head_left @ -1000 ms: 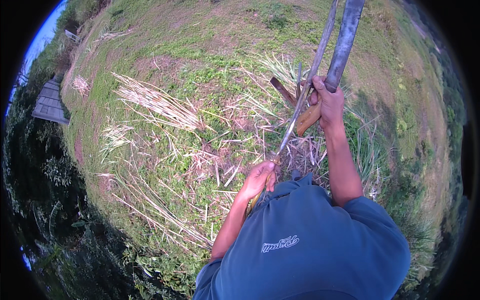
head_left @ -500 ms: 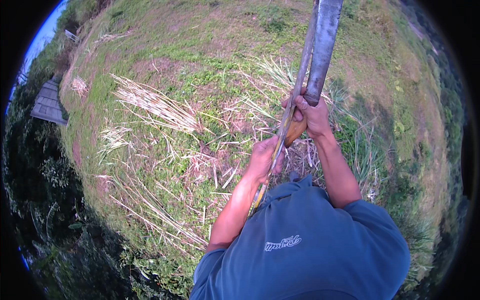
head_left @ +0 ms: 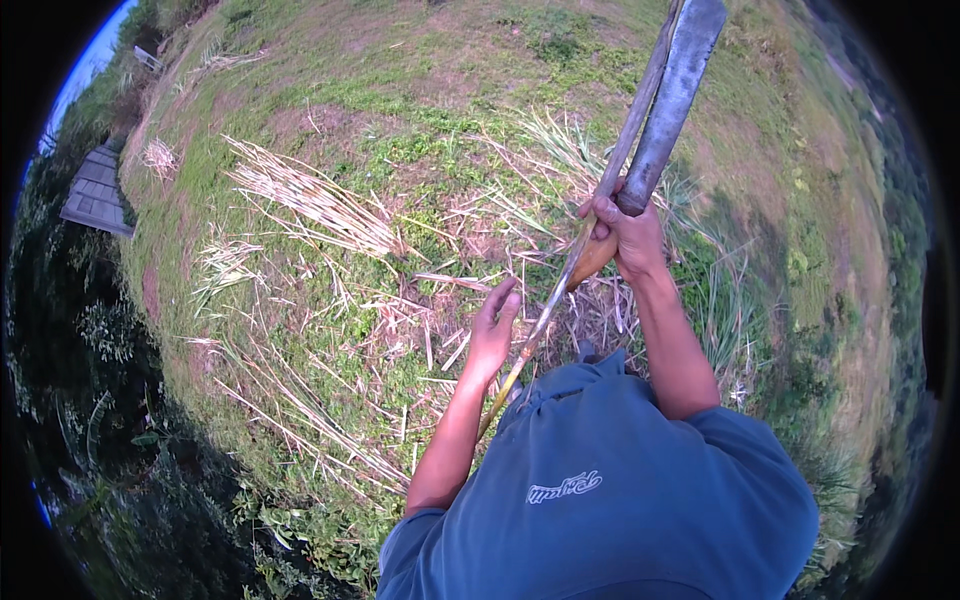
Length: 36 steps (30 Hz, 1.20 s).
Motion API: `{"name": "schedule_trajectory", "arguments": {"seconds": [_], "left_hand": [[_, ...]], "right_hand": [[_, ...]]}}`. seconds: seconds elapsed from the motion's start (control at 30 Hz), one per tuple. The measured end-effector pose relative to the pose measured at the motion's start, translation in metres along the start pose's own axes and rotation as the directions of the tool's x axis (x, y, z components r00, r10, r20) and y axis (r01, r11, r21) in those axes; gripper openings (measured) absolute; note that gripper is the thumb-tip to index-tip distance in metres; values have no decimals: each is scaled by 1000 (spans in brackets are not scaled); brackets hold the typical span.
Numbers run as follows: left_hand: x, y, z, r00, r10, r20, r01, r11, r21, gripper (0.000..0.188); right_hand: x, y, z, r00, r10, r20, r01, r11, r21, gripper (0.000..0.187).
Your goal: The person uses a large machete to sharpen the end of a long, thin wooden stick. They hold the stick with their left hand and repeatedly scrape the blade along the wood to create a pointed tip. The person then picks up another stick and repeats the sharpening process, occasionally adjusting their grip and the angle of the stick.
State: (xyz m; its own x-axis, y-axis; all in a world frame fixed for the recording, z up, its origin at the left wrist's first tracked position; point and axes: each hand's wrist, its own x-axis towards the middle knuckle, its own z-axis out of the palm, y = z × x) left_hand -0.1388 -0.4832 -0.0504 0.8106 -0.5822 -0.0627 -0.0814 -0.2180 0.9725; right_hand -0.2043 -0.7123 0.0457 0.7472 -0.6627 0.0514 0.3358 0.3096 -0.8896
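My right hand is wrapped round the wooden handle of a machete, whose broad grey blade points up and away. Its fingers also press a long cane stalk against the machete. Yellowish at its near end and greyer at the far end, the stalk slants alongside the blade and runs back past my left side. My left hand is open just left of the stalk, apart from it, with the fingers pointing forward. The stalk's near end is hidden by my body.
A bundle of cut canes lies on the grass ahead to the left. More loose stalks lie nearer, with leaf scraps around them. Green leafy tops lie beyond my hands. A grey roof and dark trees stand far left.
My left hand has let go of the cane stalk and moved left, its fingers opening. The machete and stalk have tilted slightly rightward at their far ends, still in my right hand.
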Motion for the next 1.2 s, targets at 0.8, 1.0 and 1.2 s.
{"name": "schedule_trajectory", "arguments": {"seconds": [0.8, 1.0, 1.2], "left_hand": [[-19, -27, 60, 941, -120, 317, 77, 986, 145, 52], [38, 90, 131, 972, 225, 62, -232, 904, 359, 24], [96, 104, 167, 892, 450, 31, -420, 803, 422, 29]], "right_hand": [[133, -106, -107, 950, -299, -92, 282, 945, -167, 26], [129, -95, -107, 971, -220, -89, 204, 966, -160, 23], [132, -94, -114, 984, -175, -36, 165, 966, -198, 22]]}}
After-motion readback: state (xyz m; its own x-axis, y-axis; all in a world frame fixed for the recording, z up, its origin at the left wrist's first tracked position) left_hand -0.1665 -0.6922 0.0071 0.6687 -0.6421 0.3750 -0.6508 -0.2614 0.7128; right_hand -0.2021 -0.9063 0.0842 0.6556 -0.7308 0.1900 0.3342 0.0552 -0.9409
